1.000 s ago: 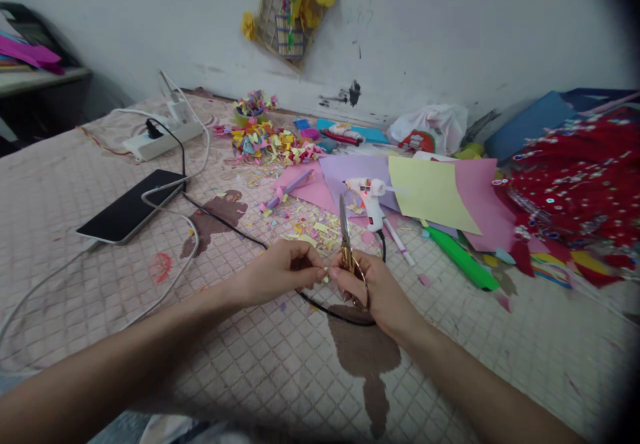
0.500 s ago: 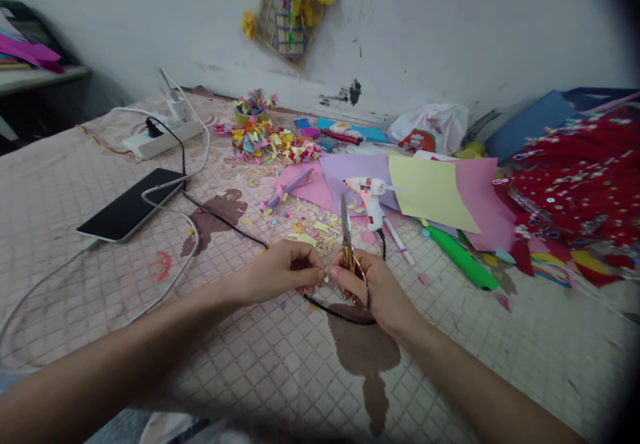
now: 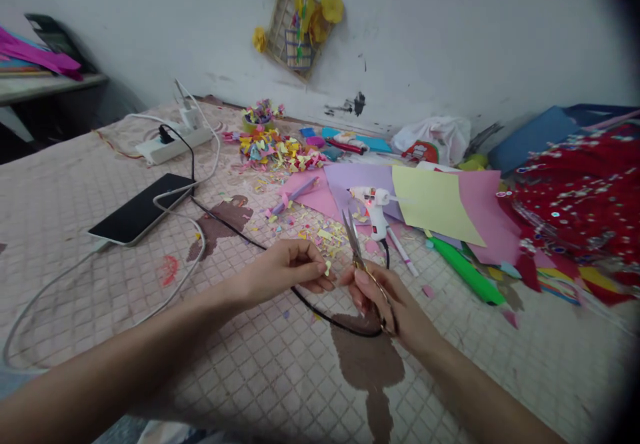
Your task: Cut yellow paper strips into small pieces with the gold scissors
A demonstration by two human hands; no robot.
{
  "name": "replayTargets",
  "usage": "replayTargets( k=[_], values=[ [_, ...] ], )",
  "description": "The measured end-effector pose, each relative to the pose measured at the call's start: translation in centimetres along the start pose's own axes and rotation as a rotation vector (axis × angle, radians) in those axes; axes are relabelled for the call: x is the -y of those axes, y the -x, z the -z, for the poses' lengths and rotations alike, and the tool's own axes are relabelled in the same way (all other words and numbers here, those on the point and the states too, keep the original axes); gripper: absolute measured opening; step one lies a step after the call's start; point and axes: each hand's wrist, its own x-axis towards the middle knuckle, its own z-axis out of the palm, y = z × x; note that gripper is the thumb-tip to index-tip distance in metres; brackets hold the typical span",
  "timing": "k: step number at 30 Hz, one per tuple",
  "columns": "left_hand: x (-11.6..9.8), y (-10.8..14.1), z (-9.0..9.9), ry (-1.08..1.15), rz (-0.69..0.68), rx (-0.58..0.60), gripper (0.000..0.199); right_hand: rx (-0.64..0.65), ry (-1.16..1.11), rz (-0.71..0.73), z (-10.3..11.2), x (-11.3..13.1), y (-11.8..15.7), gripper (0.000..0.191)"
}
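Note:
Between the thumb and fingertips of my left hand (image 3: 295,267) is a small pale yellow paper piece (image 3: 327,268). My right hand (image 3: 387,301) is closed around a pair of scissors (image 3: 356,247), whose blades point up and away from me. A narrow gap parts the two hands. Just beyond them, small paper scraps (image 3: 325,234) are strewn over the patterned cloth. A white hot glue gun (image 3: 374,207) with a lit red light rests on coloured paper behind the scissors. Its black cord (image 3: 330,321) loops beneath my hands.
On the left lie a black phone-like device (image 3: 143,211) and a white power strip (image 3: 173,144) with cables. Paper sheets (image 3: 435,197), a green cutter-like tool (image 3: 465,271) and red beaded fabric (image 3: 585,191) are at the right. Cut paper pieces (image 3: 275,147) are heaped near the wall.
My right hand has drawn away to the right with the scissors, now tilted left. The yellow piece stays in my left fingertips and shows more clearly. The view has shifted slightly.

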Motion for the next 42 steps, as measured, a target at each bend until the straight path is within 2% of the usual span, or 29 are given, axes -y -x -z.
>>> replayTargets(
  k=[9,19,23,27,38,42],
  values=[
    [-0.6,0.2,0.7,0.134,-0.095,0.021,0.015,0.187,0.232,0.002,1.6,-0.1,1.2,0.039],
    [-0.3,-0.1,1.0,0.152,-0.106,0.027,0.015,0.202,0.246,-0.01,1.7,-0.6,1.3,0.041],
    [-0.2,0.0,0.7,0.129,-0.072,0.091,0.017,0.109,0.172,0.0,1.6,-0.5,0.9,0.038],
    [0.2,0.0,0.1,0.019,0.006,0.173,0.021,-0.002,0.12,-0.003,0.9,0.1,0.5,0.026],
    [0.5,0.0,-0.7,-0.079,0.02,0.227,0.025,0.03,0.067,0.069,-0.2,0.6,-0.2,0.021],
    [0.6,-0.2,-0.7,-0.081,0.026,0.215,0.024,0.013,0.073,0.044,-0.3,0.7,-0.2,0.02]
  ],
)
